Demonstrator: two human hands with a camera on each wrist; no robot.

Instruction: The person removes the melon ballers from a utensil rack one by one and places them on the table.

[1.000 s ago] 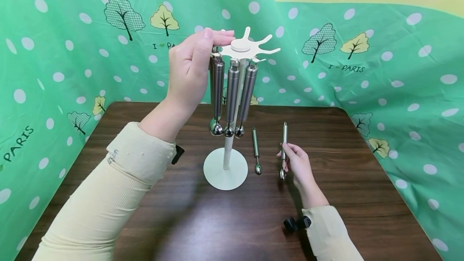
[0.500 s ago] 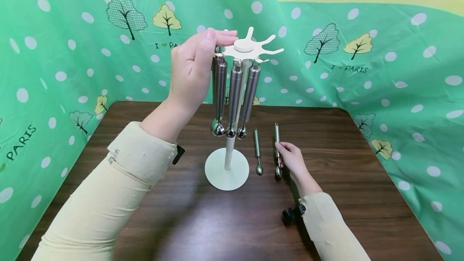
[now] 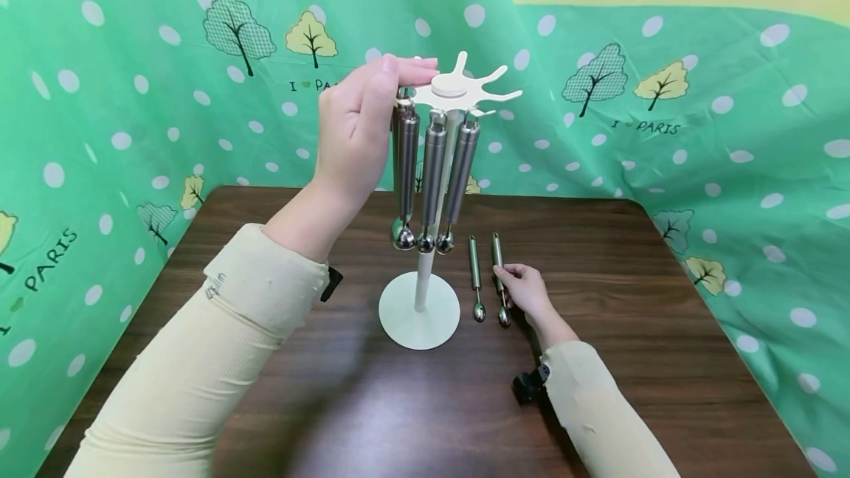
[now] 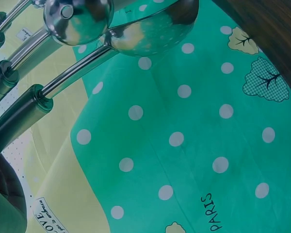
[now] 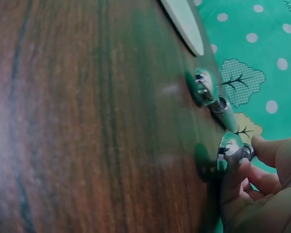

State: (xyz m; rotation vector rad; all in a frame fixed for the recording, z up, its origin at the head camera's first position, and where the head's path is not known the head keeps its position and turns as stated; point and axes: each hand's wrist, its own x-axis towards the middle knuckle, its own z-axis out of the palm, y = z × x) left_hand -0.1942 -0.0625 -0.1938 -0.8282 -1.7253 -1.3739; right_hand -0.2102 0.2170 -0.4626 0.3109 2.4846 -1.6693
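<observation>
A white utensil stand (image 3: 454,89) with curved hook arms holds several steel spoons, including a hanging spoon (image 3: 434,168). My left hand (image 3: 355,120) is at the stand's top left, its straight fingers lying over the hook arms beside the hub. The left wrist view shows round spoon bowls (image 4: 77,19) hanging close by. My right hand (image 3: 524,290) pinches a small steel spoon (image 3: 498,251) by its handle, low over the table, bowl toward me. In the right wrist view, thumb and fingers are around that spoon (image 5: 231,153). Left of it lies a second steel spoon (image 3: 474,264).
The stand's round white base (image 3: 405,323) rests on the dark wooden table (image 3: 398,419). A green dotted cloth (image 3: 730,168) surrounds the table's back and sides. Some of the stand's right-hand hook arms carry nothing.
My right hand has moved left with the spoon, bringing it beside the lying spoon and lower. My left hand has stayed at the stand's top; the view has shifted slightly.
</observation>
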